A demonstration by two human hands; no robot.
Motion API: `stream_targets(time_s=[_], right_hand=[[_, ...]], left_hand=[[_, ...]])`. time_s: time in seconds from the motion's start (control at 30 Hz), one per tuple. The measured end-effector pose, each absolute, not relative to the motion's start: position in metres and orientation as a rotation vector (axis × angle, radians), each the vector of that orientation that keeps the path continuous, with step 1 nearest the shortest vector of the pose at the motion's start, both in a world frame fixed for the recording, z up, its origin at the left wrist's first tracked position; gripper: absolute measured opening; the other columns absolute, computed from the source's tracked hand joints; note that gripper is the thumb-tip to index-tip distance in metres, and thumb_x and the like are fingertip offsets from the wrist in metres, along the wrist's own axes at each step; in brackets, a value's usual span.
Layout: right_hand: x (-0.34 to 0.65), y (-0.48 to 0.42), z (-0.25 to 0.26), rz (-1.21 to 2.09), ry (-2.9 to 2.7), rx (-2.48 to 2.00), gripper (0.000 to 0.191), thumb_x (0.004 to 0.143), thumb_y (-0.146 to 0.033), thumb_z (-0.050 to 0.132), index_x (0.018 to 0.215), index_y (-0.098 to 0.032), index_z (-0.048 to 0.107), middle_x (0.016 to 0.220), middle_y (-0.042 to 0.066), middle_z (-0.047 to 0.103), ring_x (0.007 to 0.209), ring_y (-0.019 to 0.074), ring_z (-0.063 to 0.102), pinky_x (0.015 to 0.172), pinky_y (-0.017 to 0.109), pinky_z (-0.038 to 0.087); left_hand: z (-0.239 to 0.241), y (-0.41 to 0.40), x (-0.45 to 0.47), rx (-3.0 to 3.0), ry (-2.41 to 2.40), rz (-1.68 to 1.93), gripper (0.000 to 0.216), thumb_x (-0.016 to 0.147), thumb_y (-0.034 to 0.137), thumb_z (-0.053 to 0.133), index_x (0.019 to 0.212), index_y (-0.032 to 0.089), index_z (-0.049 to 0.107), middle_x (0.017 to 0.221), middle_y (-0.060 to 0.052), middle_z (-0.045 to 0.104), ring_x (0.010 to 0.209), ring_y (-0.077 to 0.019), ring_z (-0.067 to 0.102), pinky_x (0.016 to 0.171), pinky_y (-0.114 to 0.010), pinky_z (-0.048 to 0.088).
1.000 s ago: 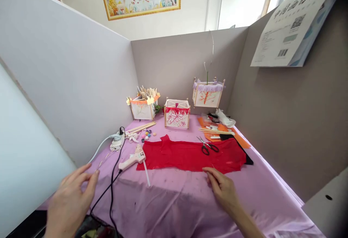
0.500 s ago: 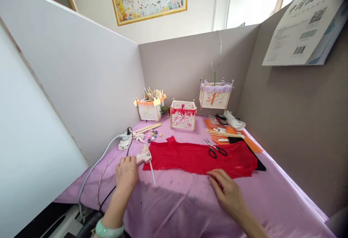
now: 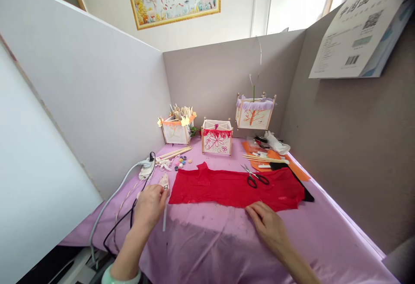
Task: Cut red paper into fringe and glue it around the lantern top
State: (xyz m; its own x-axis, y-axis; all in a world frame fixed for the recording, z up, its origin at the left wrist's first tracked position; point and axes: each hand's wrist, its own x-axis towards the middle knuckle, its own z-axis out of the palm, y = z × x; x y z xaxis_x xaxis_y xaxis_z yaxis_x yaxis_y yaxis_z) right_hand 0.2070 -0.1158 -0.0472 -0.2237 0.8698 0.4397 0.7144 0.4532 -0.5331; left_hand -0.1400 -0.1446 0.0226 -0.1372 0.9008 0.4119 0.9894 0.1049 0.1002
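Note:
My left hand (image 3: 151,204) is closed around a pale pink hot glue gun (image 3: 164,181), beside the left end of the red sheet. A white glue stick (image 3: 164,219) pokes out of the gun toward me. At the lower edge of the red crepe-like sheet (image 3: 223,186), my right hand (image 3: 267,223) has its fingertips bent and drawn together on the edge; the exact grip is partly hidden. The sheet lies spread across the table, slightly wrinkled. Black-handled scissors (image 3: 254,178) rest on it, blades apart.
Behind stand a stick-filled box (image 3: 177,132) and a red-fringed box (image 3: 217,139); a purple-fringed box (image 3: 254,115) hangs from a wire. Small buttons (image 3: 181,163) and wooden skewers (image 3: 264,158) lie about. A power strip (image 3: 146,170) with cords sits left. Partitions enclose the purple-covered table (image 3: 201,240).
My left hand has turned the glue gun, so its nozzle points away and it sits farther left, clear of the red sheet. My right hand stays at the sheet's edge, fingers drawn closer together.

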Motion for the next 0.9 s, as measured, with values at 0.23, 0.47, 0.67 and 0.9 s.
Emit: stream_targets(time_s=[0.23,0.47,0.67,0.9], right_hand=[[0.175,-0.107,-0.026,0.393,-2.007,-1.16,0.03,0.092,-0.029,0.03,0.101,-0.019,0.057,0.08,0.004,0.064,0.068,0.0151,0.061,0.063,0.025,0.044],[0.135,-0.058,0.005,0.274,-2.2,-1.258,0.022,0.087,-0.024,0.041,0.099,-0.02,0.059,0.099,0.006,0.06,0.085,0.0162,0.058,0.075,0.026,0.043],[0.115,-0.041,-0.015,-0.025,-2.379,-1.49,0.023,0.089,-0.028,0.04,0.099,-0.018,0.058,0.101,0.01,0.054,0.091,0.0204,0.053,0.076,0.03,0.041],[0.133,-0.02,-0.015,-0.032,-2.445,-1.385,0.028,0.089,-0.034,0.042,0.102,-0.02,0.061,0.105,0.009,0.056,0.102,0.022,0.046,0.087,0.036,0.034]], left_hand=[[0.03,-0.081,-0.073,-2.138,-2.192,-0.774,0.025,0.083,0.028,0.044,0.094,0.015,0.062,0.096,-0.012,0.064,0.091,-0.0214,0.057,0.079,-0.03,0.038],[0.014,-0.011,-0.056,-2.021,-2.552,-0.696,0.029,0.073,0.041,0.056,0.077,0.014,0.062,0.089,-0.016,0.065,0.086,-0.0268,0.06,0.069,-0.031,0.04],[0.002,0.006,-0.057,-1.988,-2.569,-1.614,0.026,0.066,0.039,0.063,0.061,0.015,0.056,0.058,-0.003,0.058,0.062,-0.0169,0.055,0.055,-0.024,0.037],[-0.008,-0.004,-0.052,-2.21,-2.587,-1.866,0.036,0.054,0.046,0.069,0.055,0.015,0.05,0.047,0.004,0.044,0.046,-0.0082,0.039,0.044,-0.02,0.026]])
